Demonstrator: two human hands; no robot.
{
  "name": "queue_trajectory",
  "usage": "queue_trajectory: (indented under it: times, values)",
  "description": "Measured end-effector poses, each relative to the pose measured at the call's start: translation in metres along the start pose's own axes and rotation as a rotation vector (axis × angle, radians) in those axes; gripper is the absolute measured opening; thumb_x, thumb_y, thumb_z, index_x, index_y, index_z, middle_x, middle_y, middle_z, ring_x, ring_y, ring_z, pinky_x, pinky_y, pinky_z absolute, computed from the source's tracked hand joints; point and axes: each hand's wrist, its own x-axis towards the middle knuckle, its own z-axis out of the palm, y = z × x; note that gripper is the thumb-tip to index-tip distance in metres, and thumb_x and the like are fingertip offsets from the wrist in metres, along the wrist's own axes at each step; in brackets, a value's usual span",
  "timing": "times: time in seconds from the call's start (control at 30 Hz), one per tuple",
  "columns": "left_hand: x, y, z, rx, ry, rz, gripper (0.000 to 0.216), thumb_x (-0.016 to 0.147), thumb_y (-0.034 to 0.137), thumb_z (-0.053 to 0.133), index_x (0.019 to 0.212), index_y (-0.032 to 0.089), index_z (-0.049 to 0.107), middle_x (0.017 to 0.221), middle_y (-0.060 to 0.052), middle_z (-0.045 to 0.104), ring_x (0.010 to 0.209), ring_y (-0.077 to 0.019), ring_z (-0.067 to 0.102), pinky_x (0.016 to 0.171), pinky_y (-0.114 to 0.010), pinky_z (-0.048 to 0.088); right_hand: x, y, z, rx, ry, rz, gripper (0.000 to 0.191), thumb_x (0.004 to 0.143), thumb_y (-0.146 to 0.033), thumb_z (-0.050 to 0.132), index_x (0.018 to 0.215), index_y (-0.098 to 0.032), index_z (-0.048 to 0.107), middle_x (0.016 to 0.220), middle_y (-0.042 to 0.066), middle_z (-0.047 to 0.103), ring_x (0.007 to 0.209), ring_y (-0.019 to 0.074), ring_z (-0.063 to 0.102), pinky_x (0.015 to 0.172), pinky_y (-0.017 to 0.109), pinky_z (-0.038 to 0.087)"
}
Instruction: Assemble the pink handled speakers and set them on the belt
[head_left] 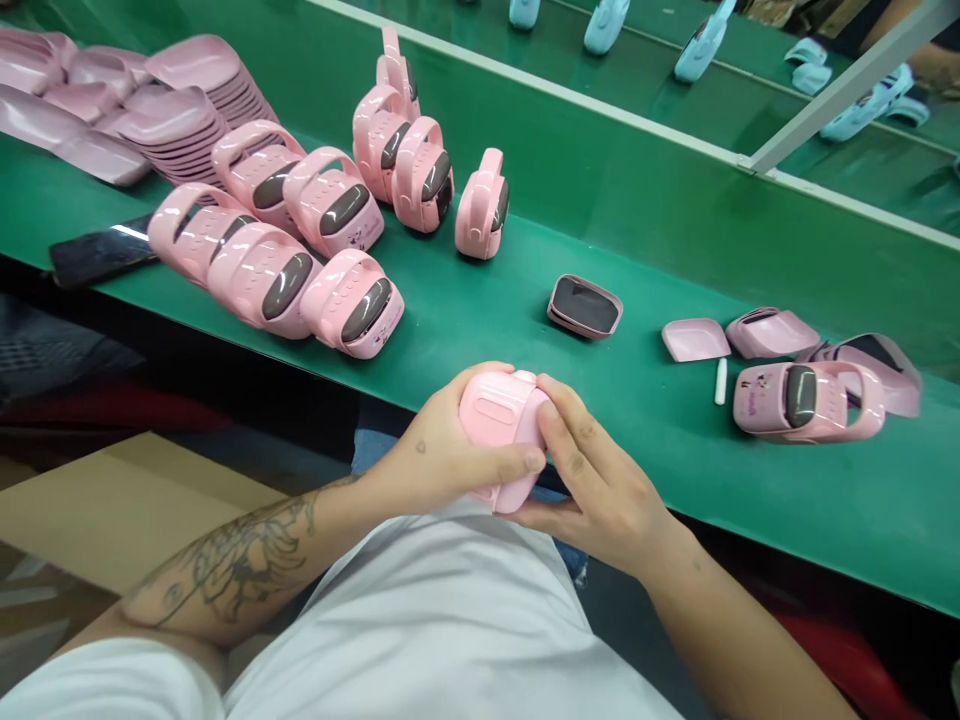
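Note:
Both my hands hold one pink plastic housing (501, 425) just off the near edge of the green belt (645, 200). My left hand (442, 455) wraps round its left side, thumb across the front. My right hand (592, 480) grips its right side with fingers pressed on the top. To the right on the belt lie a finished pink unit with a dark window (806, 400), a small white peg (721, 381), a pink lid (695, 339) and a pink shell part (772, 332). A dark-faced pink panel (585, 305) lies ahead of my hands.
Several finished pink units (300, 260) with handles stand grouped at the left of the belt. Stacked pink shells (180, 120) lie at the far left. Blue units (701, 45) sit on the far lane behind a white rail (600, 108). A cardboard box (127, 500) is at my lower left.

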Motion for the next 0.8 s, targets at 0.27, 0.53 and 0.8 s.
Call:
queue_trajectory:
  times: [0.27, 0.53, 0.8]
  values:
    - [-0.008, -0.004, -0.004, 0.207, 0.055, 0.053, 0.089, 0.064, 0.045, 0.098, 0.140, 0.021, 0.059, 0.137, -0.012, 0.071, 0.120, -0.0341, 0.070, 0.097, -0.042, 0.060, 0.000, -0.002, -0.003, -0.006, -0.010, -0.045, 0.115, 0.089, -0.048, 0.084, 0.173, -0.012, 0.014, 0.170, 0.028, 0.039, 0.155, 0.0430, 0.046, 0.114, 0.061, 0.058]
    - [-0.008, -0.013, -0.007, 0.144, 0.045, 0.088, 0.087, 0.063, 0.044, 0.098, 0.137, 0.018, 0.060, 0.139, -0.016, 0.070, 0.125, -0.0375, 0.068, 0.105, -0.048, 0.056, -0.001, -0.008, 0.006, -0.004, -0.033, -0.033, 0.112, 0.095, -0.046, 0.077, 0.173, -0.014, 0.004, 0.170, 0.029, 0.039, 0.159, 0.0413, 0.041, 0.118, 0.063, 0.053]
    - [0.013, -0.006, -0.005, -0.025, 0.045, 0.075, 0.079, 0.072, 0.049, 0.094, 0.135, 0.013, 0.063, 0.138, -0.018, 0.071, 0.130, -0.0375, 0.065, 0.109, -0.049, 0.053, 0.004, 0.005, 0.016, 0.117, -0.014, 0.133, 0.110, 0.093, -0.047, 0.079, 0.174, -0.023, 0.008, 0.173, 0.024, 0.034, 0.161, 0.0391, 0.037, 0.123, 0.065, 0.047]
